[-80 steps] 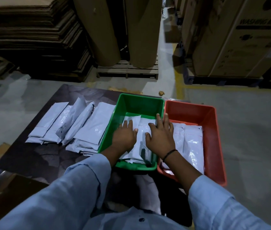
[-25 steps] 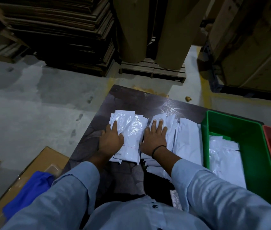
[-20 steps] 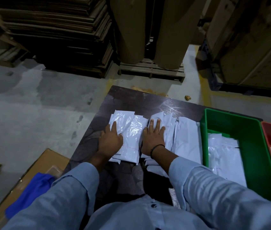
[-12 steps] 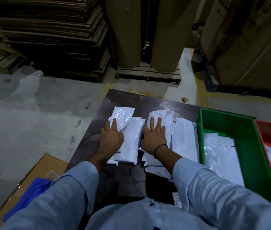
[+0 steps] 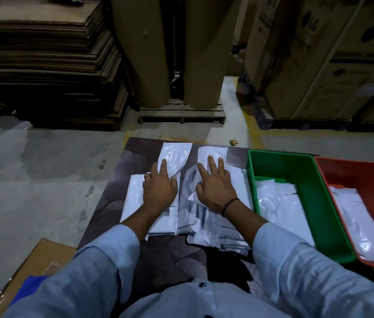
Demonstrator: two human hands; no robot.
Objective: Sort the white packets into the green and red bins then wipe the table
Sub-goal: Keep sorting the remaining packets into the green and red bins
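Note:
Several white packets (image 5: 135, 198) lie in overlapping piles on the dark table (image 5: 121, 175). My left hand (image 5: 159, 188) presses flat on the left pile, its forefinger on one packet (image 5: 176, 154) pushed out towards the far edge. My right hand (image 5: 215, 187) lies flat on the right pile, fingers straight on another far packet (image 5: 213, 152). To the right stand the green bin (image 5: 307, 173) and the red bin (image 5: 360, 175), side by side, each with white packets inside.
A blue cloth (image 5: 30, 288) lies on a flat cardboard box (image 5: 41, 255) at the lower left. Behind the table are stacked cardboard sheets (image 5: 43, 65), two big paper rolls on a pallet (image 5: 181, 113), and large cartons (image 5: 332, 60) at the right.
Both hands left the green bin for the piles on the table. In the last second they slid two top packets away from me, towards the table's far edge.

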